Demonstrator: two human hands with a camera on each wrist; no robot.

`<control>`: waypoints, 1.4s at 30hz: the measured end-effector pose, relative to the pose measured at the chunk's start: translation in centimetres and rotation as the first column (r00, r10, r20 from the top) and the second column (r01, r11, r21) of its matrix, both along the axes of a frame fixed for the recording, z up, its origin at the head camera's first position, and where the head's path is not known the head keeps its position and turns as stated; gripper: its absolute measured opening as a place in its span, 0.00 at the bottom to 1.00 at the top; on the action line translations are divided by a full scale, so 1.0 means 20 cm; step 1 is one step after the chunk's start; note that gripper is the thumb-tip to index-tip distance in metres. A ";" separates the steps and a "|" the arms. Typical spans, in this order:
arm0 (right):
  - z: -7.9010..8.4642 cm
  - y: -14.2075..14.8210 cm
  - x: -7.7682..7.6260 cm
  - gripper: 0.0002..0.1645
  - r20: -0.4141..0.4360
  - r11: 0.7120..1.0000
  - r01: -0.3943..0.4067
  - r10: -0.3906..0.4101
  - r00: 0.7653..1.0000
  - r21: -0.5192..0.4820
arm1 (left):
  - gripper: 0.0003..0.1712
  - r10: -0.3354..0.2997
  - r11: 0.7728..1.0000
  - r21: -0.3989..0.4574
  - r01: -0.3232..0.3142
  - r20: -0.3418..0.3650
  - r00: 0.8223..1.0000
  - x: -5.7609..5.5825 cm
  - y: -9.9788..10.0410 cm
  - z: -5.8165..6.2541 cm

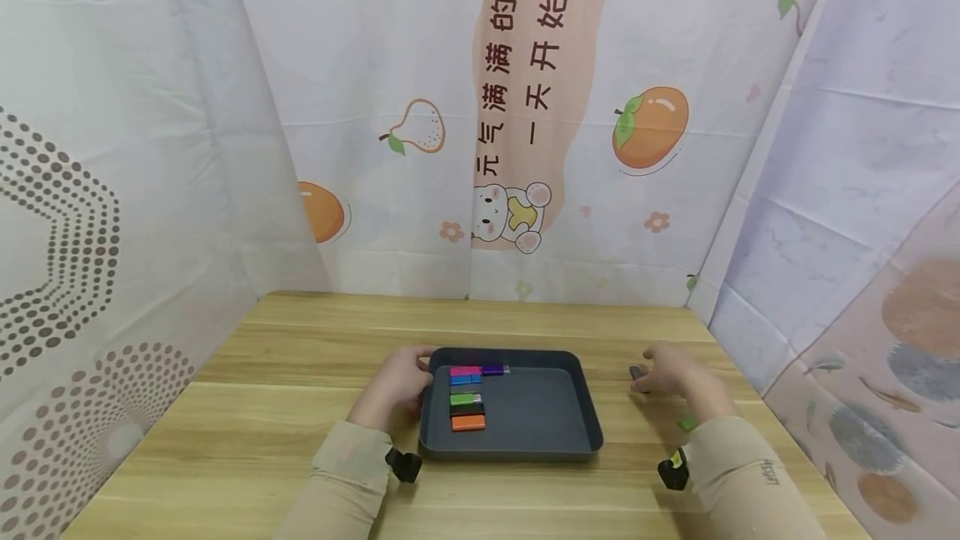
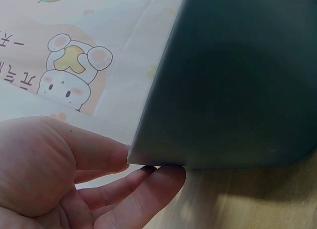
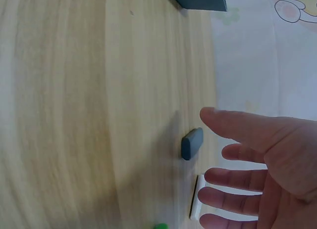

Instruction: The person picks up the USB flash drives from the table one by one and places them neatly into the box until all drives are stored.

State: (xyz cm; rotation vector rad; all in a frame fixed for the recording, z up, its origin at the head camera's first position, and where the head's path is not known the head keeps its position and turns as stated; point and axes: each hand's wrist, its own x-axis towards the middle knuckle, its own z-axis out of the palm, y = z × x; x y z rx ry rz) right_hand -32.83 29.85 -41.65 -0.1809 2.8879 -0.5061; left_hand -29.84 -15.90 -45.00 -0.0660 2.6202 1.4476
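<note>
A dark grey tray (image 1: 525, 407) lies on the wooden table, and my left hand (image 1: 405, 377) pinches its left wall, with the thumb on one side and fingers (image 2: 158, 192) beneath the edge in the left wrist view. Along the tray's left side sit several USB sticks, among them a purple one (image 1: 493, 370), a green one (image 1: 463, 399) and an orange one (image 1: 468, 422). My right hand (image 1: 675, 372) is held over the table to the right of the tray, fingers spread and holding nothing. Close to its thumb lies a small dark grey block (image 3: 192, 144).
A white stick-shaped piece (image 3: 197, 197) lies under the right fingers in the right wrist view. Beside the right forearm is a small green object (image 1: 686, 422). Printed curtains (image 1: 375, 190) hang behind and at both sides of the table.
</note>
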 end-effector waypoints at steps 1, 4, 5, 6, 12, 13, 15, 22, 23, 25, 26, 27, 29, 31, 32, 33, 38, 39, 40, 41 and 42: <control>0.00 0.00 0.00 0.47 0.005 1.000 0.002 -0.002 1.000 0.001 | 0.29 -0.004 1.000 -0.001 0.004 -0.003 1.000 0.00 0.00 0.00; -0.01 -0.01 0.00 0.45 0.014 1.000 0.009 -0.009 1.000 -0.005 | 0.29 -0.008 1.000 -0.002 0.008 -0.006 1.000 0.00 0.00 0.00; -0.01 -0.02 0.00 0.44 0.013 1.000 0.007 -0.007 1.000 -0.005 | 0.29 -0.007 1.000 -0.001 0.007 -0.006 1.000 0.00 0.00 0.00; -0.01 -0.03 0.00 0.44 0.012 1.000 0.006 -0.006 1.000 -0.007 | 0.28 -0.004 1.000 0.003 0.004 -0.002 1.000 0.00 0.00 0.00; -0.02 -0.05 0.01 0.41 0.019 1.000 0.009 -0.009 1.000 -0.016 | 0.28 0.004 1.000 0.011 -0.004 0.007 1.000 -0.01 0.00 -0.01; -0.02 -0.05 0.01 0.41 0.022 1.000 0.013 -0.012 1.000 -0.017 | 0.28 0.000 1.000 0.010 0.000 0.004 1.000 -0.01 0.00 -0.01; -0.03 -0.05 0.01 0.39 0.021 1.000 0.020 -0.020 1.000 -0.013 | 0.28 0.002 1.000 0.011 -0.002 0.004 1.000 -0.01 0.00 -0.01; -0.08 -0.04 -0.02 0.31 0.005 1.000 0.028 -0.028 1.000 -0.014 | 0.29 0.000 1.000 0.008 0.000 0.004 1.000 -0.01 0.01 -0.01; -0.08 -0.04 -0.03 0.30 0.003 0.999 0.030 -0.030 1.000 -0.015 | 0.29 0.000 1.000 0.008 0.000 0.005 1.000 -0.01 0.00 0.00; -0.08 -0.05 -0.03 0.27 0.000 0.999 0.028 -0.028 1.000 -0.015 | 0.29 -0.001 1.000 0.010 0.001 0.007 1.000 -0.01 0.00 0.00; -0.08 -0.05 -0.03 0.26 0.000 0.999 0.028 -0.028 1.000 -0.015 | 0.29 -0.005 1.000 0.011 0.005 0.005 1.000 0.00 0.00 0.00; -0.08 -0.05 -0.03 0.24 0.001 0.999 0.030 -0.030 1.000 -0.016 | 0.29 -0.008 1.000 0.011 0.008 0.003 1.000 0.00 0.00 0.00; -0.09 -0.05 -0.03 0.19 0.000 0.999 0.031 -0.031 1.000 -0.019 | 0.29 -0.011 1.000 0.014 0.011 0.001 1.000 0.00 0.00 0.00; -0.09 -0.06 -0.03 0.14 -0.001 0.999 0.028 -0.028 1.000 -0.021 | 0.29 -0.012 1.000 0.015 0.012 -0.001 1.000 0.01 0.00 0.00; -0.09 -0.06 -0.03 0.12 -0.003 0.999 0.026 -0.026 1.000 -0.021 | 0.29 -0.013 1.000 0.013 0.013 -0.003 1.000 0.01 0.00 0.00; -0.09 -0.06 -0.02 0.10 -0.003 0.999 0.026 -0.026 1.000 -0.023 | 0.29 -0.012 1.000 0.012 0.012 -0.003 1.000 0.01 0.00 0.01; -0.09 -0.06 -0.02 0.08 -0.001 0.999 0.029 -0.029 1.000 -0.019 | 0.29 -0.011 1.000 0.010 0.011 -0.002 1.000 0.01 0.00 0.00; -0.09 -0.07 -0.02 0.08 -0.004 1.000 0.028 -0.028 1.000 -0.014 | 0.29 -0.009 1.000 0.011 0.009 0.000 1.000 0.01 0.00 0.00; -0.09 -0.07 -0.02 0.08 -0.007 1.000 0.028 -0.028 1.000 -0.009 | 0.29 -0.007 1.000 0.012 0.007 0.001 1.000 0.01 0.00 0.00; -0.09 -0.07 -0.03 0.08 -0.013 1.000 0.022 -0.022 1.000 -0.004 | 0.29 -0.006 1.000 0.009 0.006 0.001 1.000 0.01 0.00 0.00; -0.09 -0.07 -0.03 0.08 -0.020 1.000 0.022 -0.022 1.000 0.001 | 0.29 -0.006 1.000 0.008 0.006 0.001 1.000 0.01 0.00 0.00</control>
